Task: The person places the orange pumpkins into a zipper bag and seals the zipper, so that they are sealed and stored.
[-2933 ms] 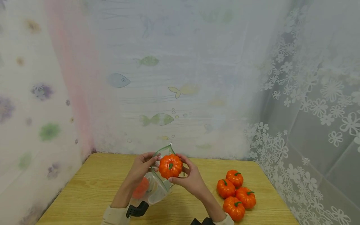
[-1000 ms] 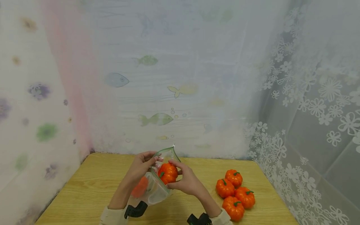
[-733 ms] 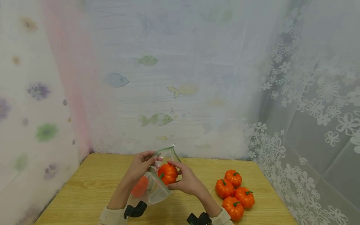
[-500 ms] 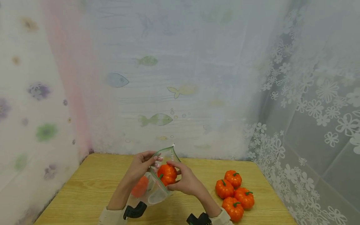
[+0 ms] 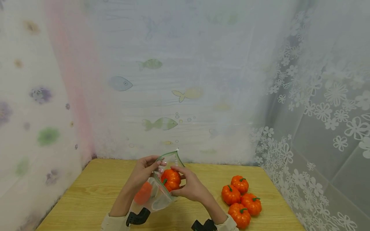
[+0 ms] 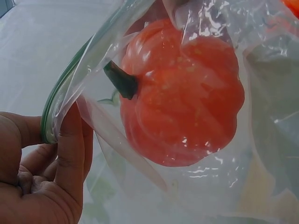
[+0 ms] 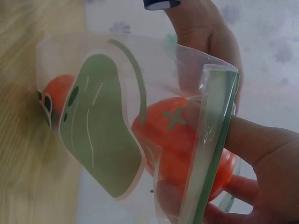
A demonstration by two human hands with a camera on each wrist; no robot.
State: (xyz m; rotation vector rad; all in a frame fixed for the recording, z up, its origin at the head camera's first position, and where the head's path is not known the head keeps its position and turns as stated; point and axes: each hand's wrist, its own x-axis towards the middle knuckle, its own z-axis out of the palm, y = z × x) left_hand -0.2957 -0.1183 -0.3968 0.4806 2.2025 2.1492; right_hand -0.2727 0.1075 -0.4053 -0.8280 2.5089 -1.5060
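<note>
My left hand [image 5: 143,170] pinches the green-edged rim of a clear zip bag [image 5: 160,204], holding its mouth apart. In the left wrist view its fingers [image 6: 70,154] are on that rim. My right hand [image 5: 194,185] grips an orange toy pumpkin [image 5: 171,179] with a green stem, now inside the bag's mouth. Through the plastic in the right wrist view, fingers and thumb lie around this pumpkin [image 7: 173,140], beside the zip strip [image 7: 210,140]. Another orange pumpkin [image 5: 143,193] lies deeper in the bag, blurred by the film. A green print [image 7: 100,126] covers part of the bag.
Several more orange pumpkins [image 5: 241,201] stand in a cluster on the right of the wooden table [image 5: 95,189]. A fish-patterned curtain [image 5: 185,77] hangs behind the table, with a flowered curtain [image 5: 326,128] at the right. Black straps [image 5: 138,216] circle both wrists.
The right hand has lowered the pumpkin from above the bag's opening into its mouth, turning its stem toward the lower left. The left hand keeps its hold on the rim.
</note>
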